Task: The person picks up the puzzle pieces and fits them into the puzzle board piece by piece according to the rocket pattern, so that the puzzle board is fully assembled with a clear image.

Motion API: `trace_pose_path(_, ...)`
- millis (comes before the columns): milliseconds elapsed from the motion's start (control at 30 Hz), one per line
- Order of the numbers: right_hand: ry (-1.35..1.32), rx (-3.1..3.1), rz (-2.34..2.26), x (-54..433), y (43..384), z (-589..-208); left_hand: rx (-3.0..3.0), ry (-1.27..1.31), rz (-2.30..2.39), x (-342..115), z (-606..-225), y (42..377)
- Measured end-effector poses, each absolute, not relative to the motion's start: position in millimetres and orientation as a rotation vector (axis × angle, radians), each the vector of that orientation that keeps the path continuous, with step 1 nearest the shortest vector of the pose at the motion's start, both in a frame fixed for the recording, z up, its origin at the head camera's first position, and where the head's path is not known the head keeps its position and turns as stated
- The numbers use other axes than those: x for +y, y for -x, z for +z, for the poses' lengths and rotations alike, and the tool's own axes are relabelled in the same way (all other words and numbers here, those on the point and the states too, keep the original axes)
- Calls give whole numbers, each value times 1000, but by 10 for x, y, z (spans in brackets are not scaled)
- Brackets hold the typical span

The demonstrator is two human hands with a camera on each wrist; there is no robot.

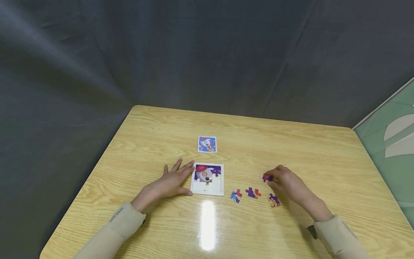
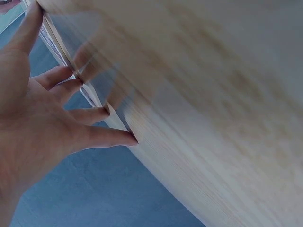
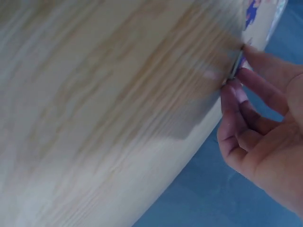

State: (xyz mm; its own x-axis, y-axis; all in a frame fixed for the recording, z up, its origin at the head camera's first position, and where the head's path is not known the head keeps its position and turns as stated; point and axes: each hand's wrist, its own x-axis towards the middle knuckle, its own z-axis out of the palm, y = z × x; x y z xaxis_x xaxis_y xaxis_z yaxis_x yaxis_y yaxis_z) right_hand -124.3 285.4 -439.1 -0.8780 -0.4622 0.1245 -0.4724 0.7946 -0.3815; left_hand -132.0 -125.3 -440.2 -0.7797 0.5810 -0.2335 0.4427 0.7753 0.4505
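In the head view, the left hand (image 1: pixel 169 182) spreads its fingers against a white, square, partly filled puzzle tray (image 1: pixel 213 190); well apart, the right hand (image 1: pixel 289 183) pinches a red-and-purple jigsaw piece (image 1: pixel 266 177) near loose, multicoloured jigsaw pieces (image 1: pixel 250 192).

The left wrist view shows fairly straight fingers; light, even contact should best steady the tray.

In the right wrist view, thumb and fingertips clamp the piece; gripping only its edges would probably ease turning.
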Motion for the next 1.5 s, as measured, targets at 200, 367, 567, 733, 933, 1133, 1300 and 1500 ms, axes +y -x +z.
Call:
trace_pose_path(200,-875,-2859,633,2837,1265,-4426,2609,-778,530,-1254,-4401,1321)
trace_pose_path(367,-938,-2771,629,2814,1301,-4450,2609,-782,527,-1246,-4401,1316)
trace_pose_path(567,-990,-2676,618,2651,1359,-4391,2611,-793,536,-1253,-4392,1311)
trace_pose_path(733,-1028,-2669,667,2428,1411,-4357,2613,-787,540,-1259,-4394,1309)
trace_pose_path(933,-1117,-2663,694,2167,1453,-4355,2614,-773,530,-1254,-4409,1307)
trace_pose_path(1133,-1225,-2612,673,1951,1497,-4379,2618,-774,524,-1247,-4411,1307)
trace_pose_path(1300,-1298,-2575,615,1795,1509,-4399,2622,-775,527,-1246,-4413,1310)
trace_pose_path(1500,-1354,-2604,556,1656,1513,-4399,2632,-762,526,-1250,-4423,1313)
